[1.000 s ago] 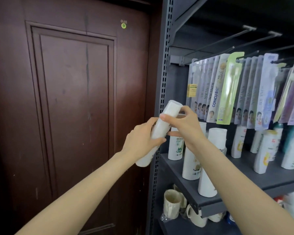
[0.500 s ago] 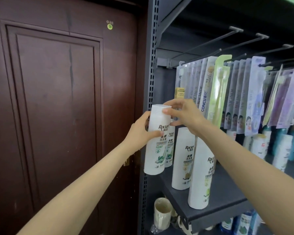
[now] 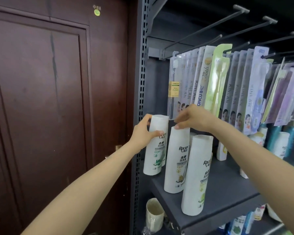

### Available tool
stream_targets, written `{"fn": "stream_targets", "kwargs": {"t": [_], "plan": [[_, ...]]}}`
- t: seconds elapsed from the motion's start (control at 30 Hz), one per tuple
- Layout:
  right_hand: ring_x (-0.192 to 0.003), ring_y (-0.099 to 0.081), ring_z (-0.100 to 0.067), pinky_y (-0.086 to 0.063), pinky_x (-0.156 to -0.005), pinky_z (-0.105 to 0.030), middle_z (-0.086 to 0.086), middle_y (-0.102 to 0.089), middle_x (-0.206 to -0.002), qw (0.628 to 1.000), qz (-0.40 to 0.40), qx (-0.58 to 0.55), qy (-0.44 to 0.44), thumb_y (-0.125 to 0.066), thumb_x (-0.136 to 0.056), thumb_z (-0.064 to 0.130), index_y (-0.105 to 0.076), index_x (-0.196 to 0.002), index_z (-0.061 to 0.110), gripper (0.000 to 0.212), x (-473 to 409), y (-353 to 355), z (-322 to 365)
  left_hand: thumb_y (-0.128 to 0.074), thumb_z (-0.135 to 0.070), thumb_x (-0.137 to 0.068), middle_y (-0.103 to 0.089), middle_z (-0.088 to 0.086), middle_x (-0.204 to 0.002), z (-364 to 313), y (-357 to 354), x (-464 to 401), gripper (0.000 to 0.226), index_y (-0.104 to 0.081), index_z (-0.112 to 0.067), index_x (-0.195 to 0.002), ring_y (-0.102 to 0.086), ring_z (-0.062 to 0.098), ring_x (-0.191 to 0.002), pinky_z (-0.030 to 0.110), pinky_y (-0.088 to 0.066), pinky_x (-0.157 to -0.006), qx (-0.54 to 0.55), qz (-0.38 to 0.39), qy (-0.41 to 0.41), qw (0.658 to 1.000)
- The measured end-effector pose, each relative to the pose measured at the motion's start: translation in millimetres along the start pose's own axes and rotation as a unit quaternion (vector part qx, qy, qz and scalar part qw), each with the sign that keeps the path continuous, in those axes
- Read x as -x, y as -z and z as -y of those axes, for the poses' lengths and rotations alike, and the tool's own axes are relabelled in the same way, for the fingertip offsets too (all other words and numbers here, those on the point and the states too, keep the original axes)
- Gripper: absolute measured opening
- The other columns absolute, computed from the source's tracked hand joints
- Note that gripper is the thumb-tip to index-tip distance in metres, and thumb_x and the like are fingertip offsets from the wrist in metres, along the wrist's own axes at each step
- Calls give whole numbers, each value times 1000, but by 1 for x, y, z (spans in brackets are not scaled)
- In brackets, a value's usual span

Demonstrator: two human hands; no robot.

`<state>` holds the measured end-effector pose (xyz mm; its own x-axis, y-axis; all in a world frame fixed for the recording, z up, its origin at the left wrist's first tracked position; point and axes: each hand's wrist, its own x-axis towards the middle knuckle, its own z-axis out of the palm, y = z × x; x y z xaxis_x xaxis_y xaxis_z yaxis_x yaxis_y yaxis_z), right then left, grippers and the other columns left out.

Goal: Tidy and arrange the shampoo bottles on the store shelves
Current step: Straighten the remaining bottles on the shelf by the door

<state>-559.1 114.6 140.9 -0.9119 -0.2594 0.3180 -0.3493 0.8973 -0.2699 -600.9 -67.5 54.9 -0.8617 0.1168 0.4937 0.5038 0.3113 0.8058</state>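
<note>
My left hand [image 3: 143, 135] grips the leftmost shampoo bottle [image 3: 155, 146] at frame centre; my right hand [image 3: 193, 117] rests loosely curled fingers [image 3: 177, 126] atop the next bottle [image 3: 176, 160] on the shelf [image 3: 227, 197].

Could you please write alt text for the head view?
A person's left hand grips a white shampoo bottle at the left end of a grey shelf, while the right hand touches the top of the next bottle. Packaged toothbrushes hang above.
</note>
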Motion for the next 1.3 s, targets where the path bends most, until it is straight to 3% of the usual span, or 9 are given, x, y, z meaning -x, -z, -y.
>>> {"fn": "stream_targets", "kwargs": {"t": [0.23, 0.4, 0.6, 0.8, 0.9, 1.03, 1.1, 1.2, 1.3], "plan": [[-88, -61, -13, -45, -82, -24, 3, -67, -90, 1000, 4, -22, 9, -75, -77, 22, -75, -97, 12, 22, -4, -6, -6, -78, -22, -73, -63, -1, -112, 17, -22, -4, 50, -50, -26, -114, -59, 16, -105, 48, -53, -85, 33, 39, 24, 998], [-83, -59, -9, -43, -79, -21, 7, -64, -88, 999, 2, -30, 15, -74, -79, 21, -74, -98, 12, 21, -1, -7, -6, -72, -17, -80, -57, -8, -106, 10, -9, -9, 67, -36, -37, -133, -61, 15, -92, 35, -56, -79, -36, 73, -15, 997], [-88, -60, -8, -42, -84, -18, -1, -69, -108, 999, 23, -33, 7, -76, -77, 17, -72, -105, 10, 30, -1, -4, -9, -68, -10, -82, -56, 4, -107, 8, -11, -11, 50, -50, -34, -122, -64, 24, -81, 43, -59, -72, -37, 80, -5, 996], [-90, -58, -9, -39, -81, -17, -1, -68, -112, 999, 14, -28, 1, -75, -78, 19, -71, -106, 12, 29, -1, -6, -9, -67, -12, -84, -54, 3, -110, 10, -23, -13, 49, -50, -36, -123, -63, 23, -80, 28, -56, -64, -23, 73, -18, 997], [-94, -60, -10, -41, -83, -19, -1, -68, -114, 999, 15, -41, 1, -76, -78, 21, -69, -110, 15, 34, 0, -8, -12, -65, -14, -85, -56, -1, -107, 12, -18, -15, 47, -50, -36, -123, -63, 14, -79, 24, -54, -70, -34, 88, -32, 995], [-112, -56, -11, -37, -89, -19, 3, -59, -130, 999, 7, -50, 15, -73, -80, 27, -58, -128, 18, 51, 1, -8, -12, -52, -6, -90, -65, -2, -99, 16, -5, -25, 30, -59, -28, -108, -62, 7, -85, 24, -50, -80, -37, -27, -69, 997], [-122, -51, -13, -36, -94, -20, 4, -53, -138, 999, 22, -43, 17, -71, -82, 31, -53, -134, 20, 56, -1, -7, -11, -45, -1, -91, -64, 3, -106, 16, -1, -33, 31, -60, -18, -111, -59, 12, -98, 24, -46, -87, -81, -61, -80, 992], [-127, -47, -16, -35, -105, -27, 3, -48, -142, 998, 65, 11, 18, -66, -86, 36, -46, -139, 19, 59, -5, -8, -8, -40, 1, -91, -54, 8, -129, 12, -1, -46, 45, -50, -15, -132, -47, 20, -120, 21, -33, -96, -193, 31, -109, 975], [-125, -49, -18, -37, -108, -33, -2, -50, -140, 995, 91, 41, 6, -62, -87, 39, -45, -140, 19, 59, -8, -9, -7, -41, -2, -92, -41, 7, -143, 15, -1, -55, 49, -41, -16, -139, -37, 23, -132, 29, -28, -108, -254, 103, -104, 956]]}}
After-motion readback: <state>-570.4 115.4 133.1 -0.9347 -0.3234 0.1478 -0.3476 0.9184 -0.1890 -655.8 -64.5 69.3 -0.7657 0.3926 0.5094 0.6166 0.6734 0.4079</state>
